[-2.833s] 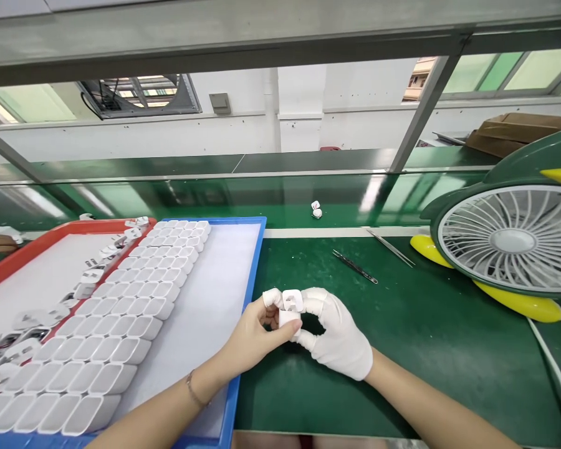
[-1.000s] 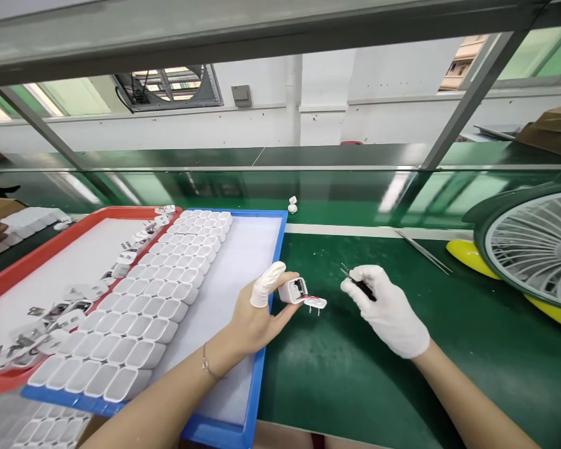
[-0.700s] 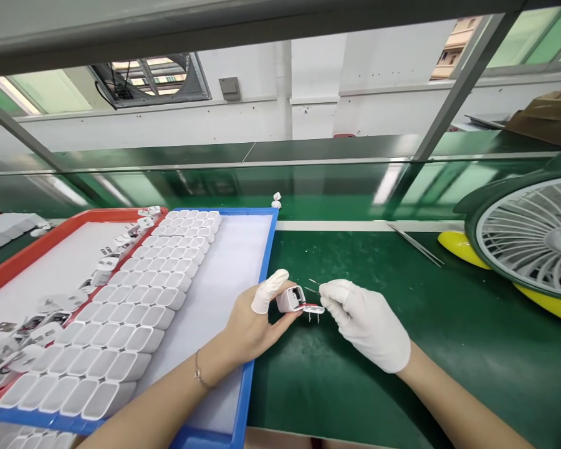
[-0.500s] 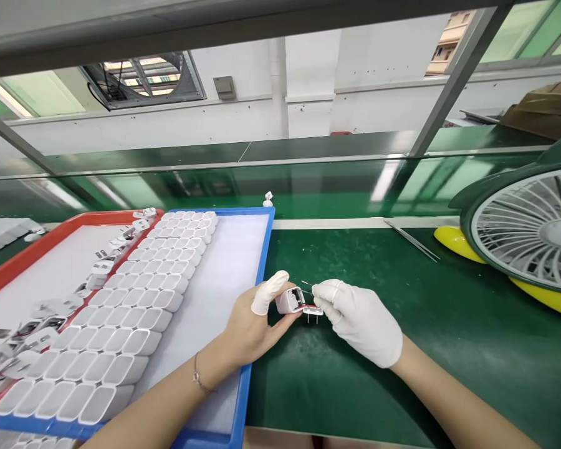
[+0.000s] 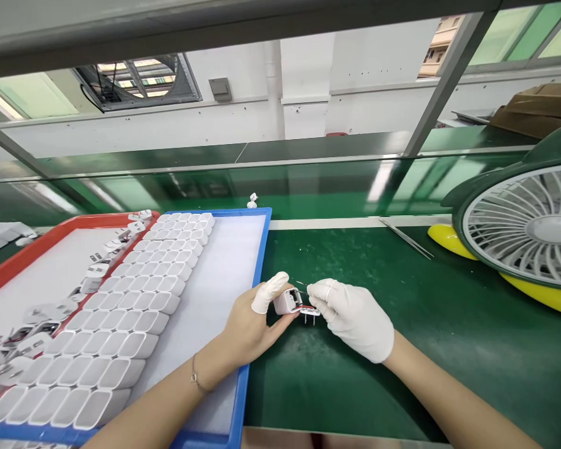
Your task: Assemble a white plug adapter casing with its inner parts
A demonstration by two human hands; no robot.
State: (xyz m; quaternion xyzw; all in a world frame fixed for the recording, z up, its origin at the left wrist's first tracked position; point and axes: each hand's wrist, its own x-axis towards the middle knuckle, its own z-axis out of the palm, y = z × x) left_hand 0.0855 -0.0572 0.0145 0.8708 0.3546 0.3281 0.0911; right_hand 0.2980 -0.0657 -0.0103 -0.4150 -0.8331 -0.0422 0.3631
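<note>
the mostly bare left hand (image 5: 249, 319), fingers wrapped round the white rounded plastic casing (image 5: 284, 303), is best held still; the white-gloved right hand (image 5: 354, 319), fingers pinching slim metal tweezers (image 5: 301, 284), should spare the thin red wiring (image 5: 305, 306). between both hands' fingers, the casing gapes, dark inside, beside its flat white two-pinned cap (image 5: 310, 311).

The white housing (image 5: 284, 303) sits in the left hand (image 5: 249, 323), open end facing right, red-wired cap (image 5: 310, 311) prongs-down alongside, tweezers (image 5: 302, 284) near the opening.

Green fan (image 5: 549, 229), brown cardboard (image 5: 540, 110), wall box (image 5: 220, 90)
</note>
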